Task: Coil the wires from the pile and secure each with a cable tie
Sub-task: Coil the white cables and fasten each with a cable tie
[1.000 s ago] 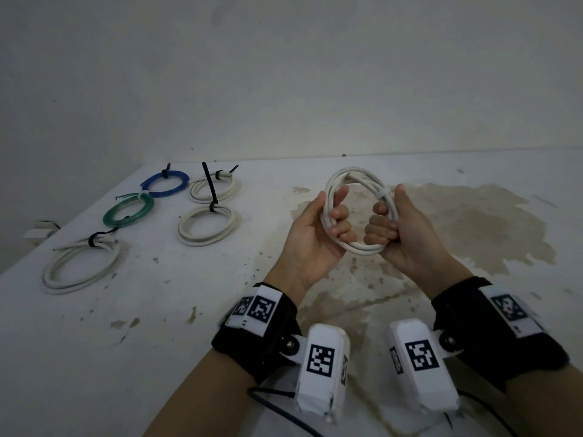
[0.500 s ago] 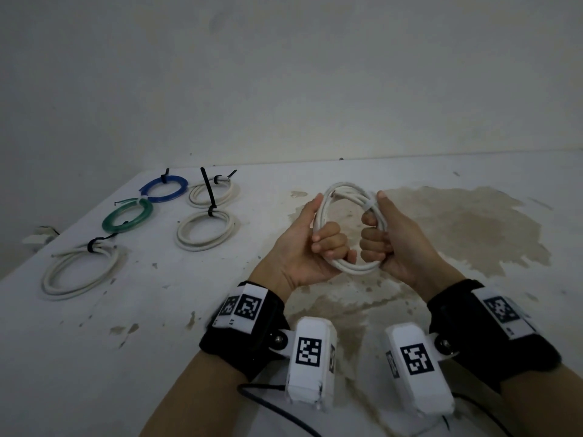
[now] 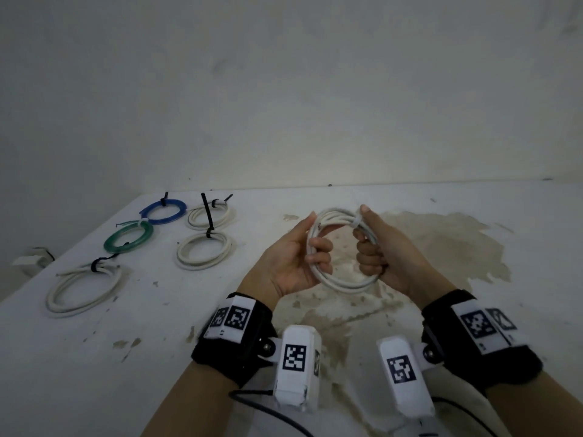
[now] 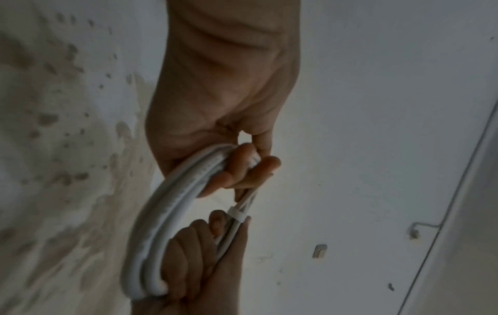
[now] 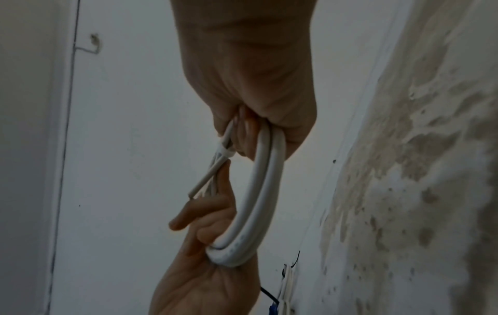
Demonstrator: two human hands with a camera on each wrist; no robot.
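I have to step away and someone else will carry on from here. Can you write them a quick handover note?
Left hand: grips the left side of the white coil, held above the table.
Right hand: grips the right side, thumb by the white tie already round the coil.
Done: five tied coils lie at the left: blue, green, and three white.
Left: check the tie is tight, then set this coil with the others. No loose wires are in view.

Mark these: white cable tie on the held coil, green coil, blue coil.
white cable tie (image 4: 237, 215): left wrist view, band around the strands
green wire coil (image 3: 128, 237): head view, ring's upper arc
blue wire coil (image 3: 163, 211): head view, ring's lower arc
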